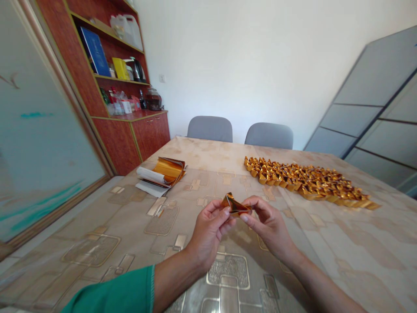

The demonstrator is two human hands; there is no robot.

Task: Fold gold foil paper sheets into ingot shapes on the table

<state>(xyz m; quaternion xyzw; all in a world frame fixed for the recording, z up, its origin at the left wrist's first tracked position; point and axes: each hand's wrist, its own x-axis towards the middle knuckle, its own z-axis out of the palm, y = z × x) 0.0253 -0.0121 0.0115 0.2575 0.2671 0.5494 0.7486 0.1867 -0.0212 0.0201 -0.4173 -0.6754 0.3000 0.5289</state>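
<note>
Between my two hands, a little above the table, is a folded piece of gold foil paper (237,206) with a raised point at its left end. My left hand (213,226) pinches its left side between thumb and fingers. At its right end, the thumb and forefinger of my right hand (269,221) grip the fold. To the right lie many folded gold foil pieces (302,178), set close together in rows. A stack of gold foil sheets (169,170), curled and with white backs showing, rests on the left of the table.
A clear patterned cover lies over the table (130,226). Two grey chairs (210,128) stand at its far side by the white wall. A red-brown cabinet (130,137) with filled shelves is at the back left, beside a frosted glass door (39,130).
</note>
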